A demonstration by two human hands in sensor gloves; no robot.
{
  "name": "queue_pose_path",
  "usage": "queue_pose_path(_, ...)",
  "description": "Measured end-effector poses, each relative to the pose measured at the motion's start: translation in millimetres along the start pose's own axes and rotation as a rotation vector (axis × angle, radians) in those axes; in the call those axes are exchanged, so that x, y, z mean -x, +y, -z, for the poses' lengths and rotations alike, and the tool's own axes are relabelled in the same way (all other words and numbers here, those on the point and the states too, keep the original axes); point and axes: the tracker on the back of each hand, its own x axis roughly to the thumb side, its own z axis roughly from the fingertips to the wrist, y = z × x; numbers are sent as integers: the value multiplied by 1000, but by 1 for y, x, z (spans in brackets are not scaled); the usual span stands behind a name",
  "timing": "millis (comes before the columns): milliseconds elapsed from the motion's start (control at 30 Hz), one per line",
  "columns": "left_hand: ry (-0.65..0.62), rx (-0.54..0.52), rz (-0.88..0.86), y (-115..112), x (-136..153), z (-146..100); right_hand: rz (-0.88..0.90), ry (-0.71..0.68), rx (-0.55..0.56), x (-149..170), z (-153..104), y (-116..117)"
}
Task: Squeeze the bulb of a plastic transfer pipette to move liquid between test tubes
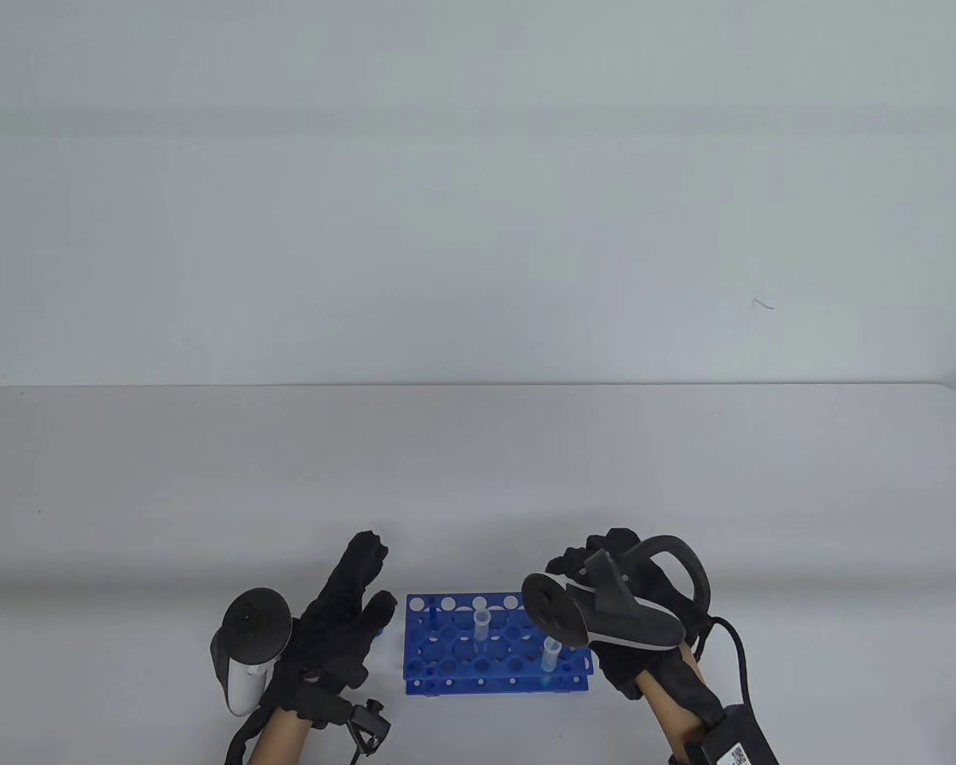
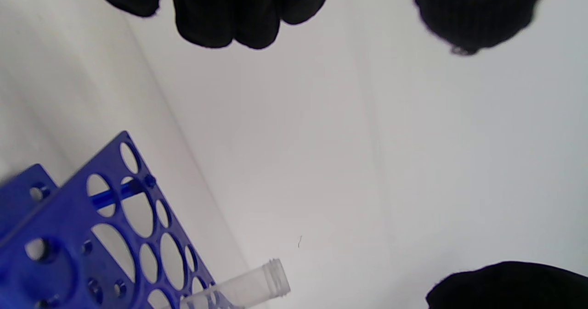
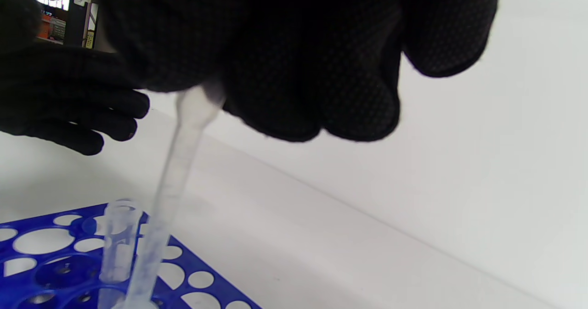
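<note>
White table (image 1: 685, 478) against a plain pale wall (image 1: 478, 175), that's the whole setting we get. Starting at the right hand (image 1: 621, 590): its fingers (image 3: 303, 70) are curled around the top of a clear plastic pipette (image 3: 177, 162), bulb hidden inside the glove, so we can't tell how hard it's squeezed. In the right wrist view the stem slants down into the rack area, tip going toward a tube mouth at the frame bottom; we can't confirm which one. The left hand (image 1: 342, 621) lies flat and spread just left of the rack, fingers extended, holding nothing; thumb near the rack's left edge, contact unclear. Between the hands sits the blue tube rack (image 1: 446, 637), near the table's front edge. We see two clear tubes upright in it: one tube (image 1: 481, 625) near the middle, another tube (image 1: 550, 655) at the front right, with blue at its base. White tracker (image 1: 247, 645) on the left hand's back, dark one (image 1: 605, 610) on the right.
</note>
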Motion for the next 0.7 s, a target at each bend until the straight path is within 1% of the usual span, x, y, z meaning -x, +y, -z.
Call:
queue_pose_path(200, -3, 1, -1, -1, 0, 0, 36, 19, 14, 8, -5, -5)
queue_pose_path(267, -3, 1, -1, -1, 0, 0, 47, 29, 34, 12, -9, -8)
queue_pose_path(333, -2, 2, -2, -1, 0, 0, 67, 38, 40, 17, -13, -10)
queue_pose_path(400, -1, 2, -1, -1, 0, 0, 82, 42, 70, 21, -16, -12)
queue_pose_path(433, -1, 2, -1, -1, 0, 0, 96, 55, 51, 24, -18, -13)
queue_pose_path(500, 0, 0, -3, -1, 0, 0, 119, 68, 69, 32, -21, -16)
queue_pose_path(533, 0, -1, -3, -1, 0, 0, 161, 104, 60, 44, -27, -22)
queue_pose_path(567, 0, -1, -4, -1, 0, 0, 175, 117, 58, 48, -29, -23)
queue_pose_path(633, 0, -1, -4, -1, 0, 0, 264, 171, 134, 72, -44, -29)
queue_pose_path(700, 1, 1, -2, -1, 0, 0, 374, 241, 173, 96, -56, -27)
